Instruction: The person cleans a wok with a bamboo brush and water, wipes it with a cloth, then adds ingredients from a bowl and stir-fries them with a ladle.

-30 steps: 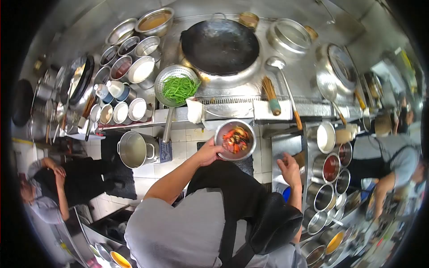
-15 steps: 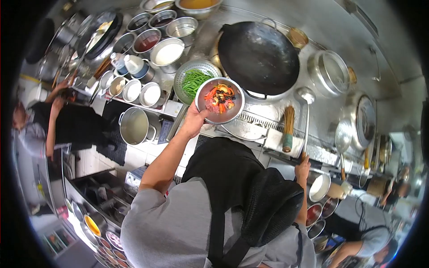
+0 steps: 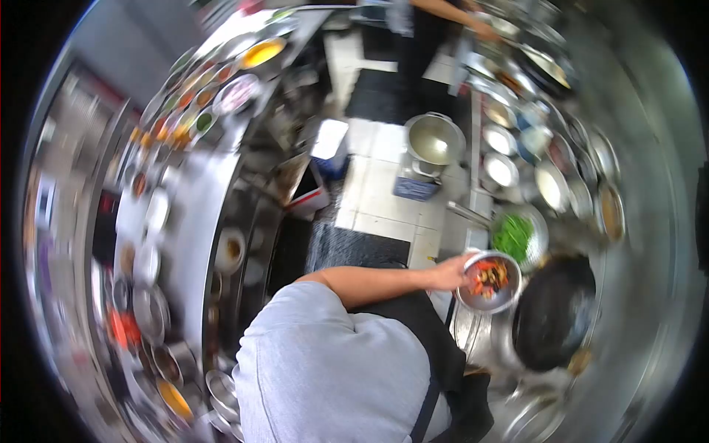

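Observation:
My left hand [image 3: 450, 273] grips the rim of a metal bowl [image 3: 486, 303] with its fingers closed on it. In the bowl lie cut red and orange pieces with some dark bits. Just beyond it, a perforated colander [image 3: 542, 247] holds green beans [image 3: 512, 234]. A large black wok [image 3: 554, 314] sits on the stove close beside the bowl, and looks bare inside. My right hand is out of view, hidden past my body at the lower edge.
A two-handled pot [image 3: 436, 140] stands near the stove line. Bowls of seasonings [image 3: 502, 170] line the counter past the colander. Behind me runs a steel counter [image 3: 193, 244] with many containers. Another person's arm [image 3: 450, 11] works at the top. A black mat [image 3: 358, 247] covers some floor tiles.
My view has swung left, bringing the counter behind me into sight. The bowl stays in my left hand beside the wok. My right hand and the ladle it held have left the view.

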{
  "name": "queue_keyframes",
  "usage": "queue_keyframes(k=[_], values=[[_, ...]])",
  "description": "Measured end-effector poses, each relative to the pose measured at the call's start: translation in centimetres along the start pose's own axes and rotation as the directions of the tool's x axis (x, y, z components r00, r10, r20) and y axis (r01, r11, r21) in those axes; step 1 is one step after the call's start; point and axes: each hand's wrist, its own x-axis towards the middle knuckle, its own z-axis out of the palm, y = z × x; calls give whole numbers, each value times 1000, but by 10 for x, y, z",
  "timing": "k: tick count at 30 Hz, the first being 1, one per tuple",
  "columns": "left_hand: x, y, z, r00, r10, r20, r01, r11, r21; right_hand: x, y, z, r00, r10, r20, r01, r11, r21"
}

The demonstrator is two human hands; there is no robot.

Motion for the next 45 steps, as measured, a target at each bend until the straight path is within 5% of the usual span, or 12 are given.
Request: queue_keyframes(k=[6, 11, 12, 15, 17, 19, 23, 25, 27, 28, 35, 45], values=[[-114, 11, -41, 971, -156, -184, 135, 984, -120, 64, -23, -8, 994, -103, 29, 99, 989, 113], [-170, -5, -76, 783, -335, -525, 252, 941, -225, 56, -13, -43, 999, 9, -46, -1, 984, 181], [-175, -15, -81, 771, -206, -602, 272, 962, 20, 54, -10, -50, 997, 41, -67, -27, 980, 198], [-171, -19, -86, 774, -168, -611, 170, 984, -56, 53, -21, -70, 978, 143, -149, -101, 960, 261], [-157, -17, -87, 784, 80, -616, 43, 982, 182, 51, -28, -90, 953, 220, -207, -152, 942, 299], [-150, 49, -79, 805, -356, -475, 254, 930, -268, 44, -31, -111, 913, 309, -265, -212, 917, 337], [-110, 27, -74, 878, -308, -365, 250, 948, -200, -13, -27, -149, 720, 548, -426, -369, 822, 433], [-88, 0, -74, 926, -191, -325, 138, 974, -179, -106, -32, -175, 424, 694, -583, -470, 718, 513], [-66, 9, -70, 939, -271, -211, 188, 920, -343, -82, -40, -202, 425, 782, -457, -113, 546, 830], [-59, 1, -70, 935, -299, -191, 225, 915, -334, -47, -117, -228, 392, 752, -530, -157, 623, 767], [45, -4, -81, 961, -264, 79, 275, 923, -269, 120, -175, -208, 597, 657, -461, -130, 646, 752], [170, 30, -129, 906, -324, 271, 399, 868, -296, 467, -138, -176, 691, 677, -253, -553, 721, 418]])
